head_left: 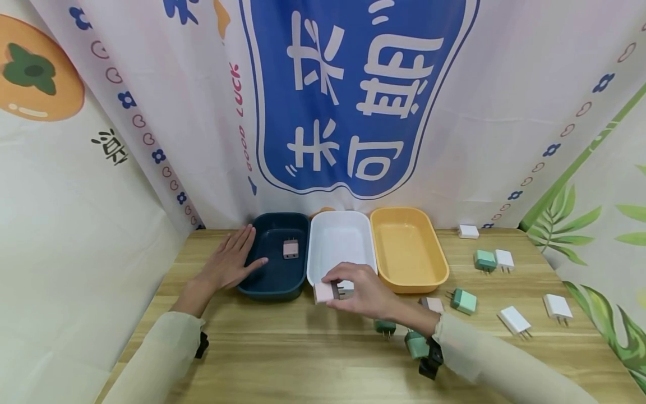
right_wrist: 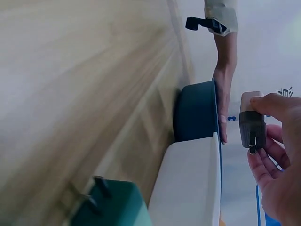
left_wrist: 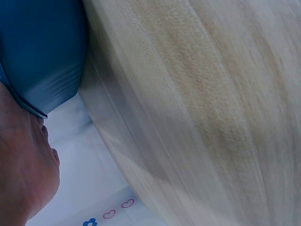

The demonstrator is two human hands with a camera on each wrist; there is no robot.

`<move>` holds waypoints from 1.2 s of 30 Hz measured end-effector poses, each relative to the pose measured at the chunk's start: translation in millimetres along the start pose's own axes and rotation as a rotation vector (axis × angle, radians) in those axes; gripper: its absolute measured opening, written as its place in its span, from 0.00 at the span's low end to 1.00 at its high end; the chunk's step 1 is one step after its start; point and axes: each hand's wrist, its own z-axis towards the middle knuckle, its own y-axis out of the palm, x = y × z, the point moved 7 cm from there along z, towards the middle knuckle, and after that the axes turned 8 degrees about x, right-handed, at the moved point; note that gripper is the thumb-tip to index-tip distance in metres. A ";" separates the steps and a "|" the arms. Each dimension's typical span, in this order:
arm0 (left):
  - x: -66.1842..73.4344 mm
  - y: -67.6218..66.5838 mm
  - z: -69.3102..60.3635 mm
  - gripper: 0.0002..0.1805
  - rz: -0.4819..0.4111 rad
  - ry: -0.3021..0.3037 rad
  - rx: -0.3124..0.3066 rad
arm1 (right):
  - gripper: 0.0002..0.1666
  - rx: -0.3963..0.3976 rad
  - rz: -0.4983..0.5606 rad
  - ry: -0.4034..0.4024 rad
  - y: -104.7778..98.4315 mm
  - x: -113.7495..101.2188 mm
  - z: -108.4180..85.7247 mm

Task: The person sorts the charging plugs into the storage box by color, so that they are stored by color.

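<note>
Between thumb and fingers, my right hand (head_left: 364, 292) pinches a pink plug charger (head_left: 324, 292) with its prongs toward the palm, over the near edge of the white tray (head_left: 340, 238). The right wrist view shows the same charger (right_wrist: 252, 121) and its dark prong face. My left hand (head_left: 229, 262) rests on the left rim of the dark blue tray (head_left: 272, 289), fingers straight and thumb over the inside. Inside that tray lies another pink charger (head_left: 290, 248). In the left wrist view, part of the left hand (left_wrist: 26, 160) touches the blue tray's rim.
A yellow tray (head_left: 409, 247) stands right of the white one. Green chargers (head_left: 463, 301) and white chargers (head_left: 515, 321) lie scattered on the right of the wooden table. A pink charger (head_left: 432, 304) and green ones lie by the right forearm. A printed curtain (head_left: 217, 185) hangs behind.
</note>
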 end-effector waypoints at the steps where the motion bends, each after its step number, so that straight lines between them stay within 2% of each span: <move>1: 0.3 0.0 0.0 0.55 -0.002 0.000 -0.001 | 0.23 -0.002 0.004 0.012 -0.2 0.2 2.4; 4: 0.6 -0.1 0.0 0.55 -0.004 -0.002 -0.002 | 0.24 -0.008 0.005 0.029 -0.4 1.0 8.9; 13: 0.8 -0.1 0.6 0.55 -0.005 0.001 0.001 | 0.23 0.000 -0.042 0.006 3.0 4.4 27.4; 24: -0.7 1.5 0.3 0.55 0.005 -0.002 0.006 | 0.22 0.018 -0.023 0.049 10.6 9.3 47.3; 36: -1.3 2.8 0.1 0.55 0.020 0.002 0.014 | 0.23 0.049 -0.009 0.115 23.6 25.6 64.0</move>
